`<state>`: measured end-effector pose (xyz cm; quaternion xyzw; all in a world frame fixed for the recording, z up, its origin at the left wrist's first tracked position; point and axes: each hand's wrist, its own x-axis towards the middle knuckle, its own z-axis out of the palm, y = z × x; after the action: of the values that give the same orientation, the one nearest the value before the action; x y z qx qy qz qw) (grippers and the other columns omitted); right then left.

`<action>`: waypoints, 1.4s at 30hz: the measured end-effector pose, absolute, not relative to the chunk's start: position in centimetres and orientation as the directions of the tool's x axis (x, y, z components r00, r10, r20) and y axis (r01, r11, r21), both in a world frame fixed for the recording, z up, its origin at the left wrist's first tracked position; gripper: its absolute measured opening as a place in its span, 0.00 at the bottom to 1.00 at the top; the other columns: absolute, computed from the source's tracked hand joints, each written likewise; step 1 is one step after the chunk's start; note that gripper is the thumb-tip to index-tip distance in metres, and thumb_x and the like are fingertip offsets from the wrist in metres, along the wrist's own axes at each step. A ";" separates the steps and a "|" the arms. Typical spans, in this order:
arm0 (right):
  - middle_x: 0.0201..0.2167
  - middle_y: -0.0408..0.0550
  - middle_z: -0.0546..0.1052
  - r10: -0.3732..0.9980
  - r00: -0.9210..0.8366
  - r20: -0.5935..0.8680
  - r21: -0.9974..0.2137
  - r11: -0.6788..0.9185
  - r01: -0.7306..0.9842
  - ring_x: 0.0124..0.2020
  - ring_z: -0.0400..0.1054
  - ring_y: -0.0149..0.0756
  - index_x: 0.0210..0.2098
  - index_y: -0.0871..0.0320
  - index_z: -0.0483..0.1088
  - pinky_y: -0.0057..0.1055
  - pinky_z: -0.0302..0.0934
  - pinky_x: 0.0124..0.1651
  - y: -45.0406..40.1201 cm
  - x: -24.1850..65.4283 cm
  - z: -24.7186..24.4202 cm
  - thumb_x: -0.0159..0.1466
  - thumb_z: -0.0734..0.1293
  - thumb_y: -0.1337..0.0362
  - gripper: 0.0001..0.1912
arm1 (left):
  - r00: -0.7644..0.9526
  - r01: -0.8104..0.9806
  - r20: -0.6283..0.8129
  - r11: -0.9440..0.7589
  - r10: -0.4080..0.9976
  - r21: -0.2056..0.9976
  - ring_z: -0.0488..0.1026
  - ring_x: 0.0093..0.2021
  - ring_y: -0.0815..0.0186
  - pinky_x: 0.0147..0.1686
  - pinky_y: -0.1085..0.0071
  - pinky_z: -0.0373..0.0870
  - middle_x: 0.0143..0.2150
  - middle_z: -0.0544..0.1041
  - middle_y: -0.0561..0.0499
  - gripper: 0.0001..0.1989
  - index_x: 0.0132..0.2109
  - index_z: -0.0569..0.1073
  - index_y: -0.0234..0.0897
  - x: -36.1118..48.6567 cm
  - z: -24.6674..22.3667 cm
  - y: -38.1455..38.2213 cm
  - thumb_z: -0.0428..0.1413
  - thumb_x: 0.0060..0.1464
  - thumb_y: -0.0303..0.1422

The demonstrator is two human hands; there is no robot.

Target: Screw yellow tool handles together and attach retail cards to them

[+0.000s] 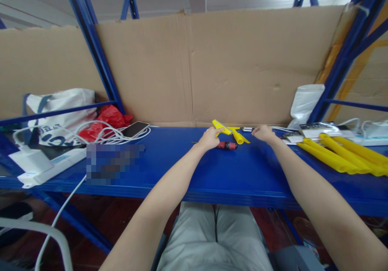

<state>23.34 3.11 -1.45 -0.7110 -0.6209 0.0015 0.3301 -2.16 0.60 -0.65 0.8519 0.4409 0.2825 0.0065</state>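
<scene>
My left hand [209, 138] is closed on a yellow scraper-like piece [222, 127] with a flat head, held above the blue table. Just under and right of that hand lies a red and black screwdriver [227, 145]. A yellow tubular handle [238, 136] and flat yellow pieces lie on the table behind the screwdriver. Farther right, my right hand [263, 133] has its fingers curled together beside a small black and white item [247, 129] near the back edge. What its fingertips hold, if anything, is hidden.
Several yellow tubes [342, 153] and black-and-white packages [319, 130] lie right, before a white bag [307, 103]. Left are a phone [136, 129], white cables, a red bag [112, 117], a cloth bag [65, 113] and a power strip [57, 168]. Cardboard [236, 68] stands behind the blue table [169, 161].
</scene>
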 end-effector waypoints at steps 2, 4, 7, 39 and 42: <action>0.31 0.53 0.76 0.908 0.194 0.371 -0.577 0.062 0.814 0.40 0.68 0.43 0.24 0.59 0.73 0.38 0.61 0.44 2.5 21.5 -0.5 0.50 0.64 0.67 0.05 | 0.464 0.745 0.479 -0.621 0.745 0.244 0.69 0.49 0.62 0.50 0.67 0.64 0.48 0.72 0.46 0.28 0.56 0.68 0.39 -2.1 -0.6 0.5 0.48 0.47 0.19; 0.29 0.50 0.76 0.923 0.123 0.366 -0.668 0.168 0.725 0.34 0.68 0.37 0.24 0.60 0.72 0.32 0.61 0.40 1.7 19.3 0.4 0.52 0.63 0.67 0.05 | 0.460 0.754 0.481 -0.614 0.747 0.232 0.69 0.48 0.62 0.49 0.67 0.65 0.47 0.72 0.45 0.28 0.56 0.68 0.39 -2.0 -0.7 0.4 0.48 0.47 0.19; 0.24 0.46 0.74 0.918 0.020 0.397 -0.725 0.300 0.620 0.27 0.66 0.31 0.23 0.60 0.70 0.28 0.60 0.34 0.8 16.8 1.0 0.52 0.64 0.67 0.04 | 0.467 0.757 0.483 -0.617 0.741 0.215 0.69 0.47 0.62 0.48 0.67 0.65 0.45 0.72 0.45 0.29 0.57 0.67 0.38 -1.7 -0.7 0.3 0.47 0.47 0.18; 0.37 0.49 0.72 0.908 0.109 0.405 -0.808 0.299 0.508 0.36 0.67 0.32 0.34 0.59 0.63 0.30 0.63 0.39 0.5 14.5 -0.1 0.52 0.66 0.67 0.10 | 0.544 0.705 0.479 -0.685 0.689 0.184 0.69 0.46 0.62 0.46 0.68 0.65 0.46 0.69 0.44 0.29 0.58 0.66 0.38 -1.5 -0.5 -0.6 0.46 0.48 0.18; 0.36 0.48 0.72 0.896 0.078 0.437 -0.763 0.323 0.560 0.36 0.67 0.33 0.34 0.59 0.63 0.31 0.63 0.39 0.5 14.8 0.0 0.52 0.66 0.66 0.11 | 0.561 0.700 0.474 -0.695 0.678 0.166 0.69 0.45 0.62 0.46 0.68 0.65 0.45 0.69 0.44 0.28 0.57 0.66 0.38 -1.6 -0.4 -0.5 0.46 0.48 0.19</action>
<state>14.83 0.55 -0.03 -0.5547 -0.6560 0.1750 0.4809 -1.56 -0.52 -0.44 0.8832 0.3901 0.2595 -0.0204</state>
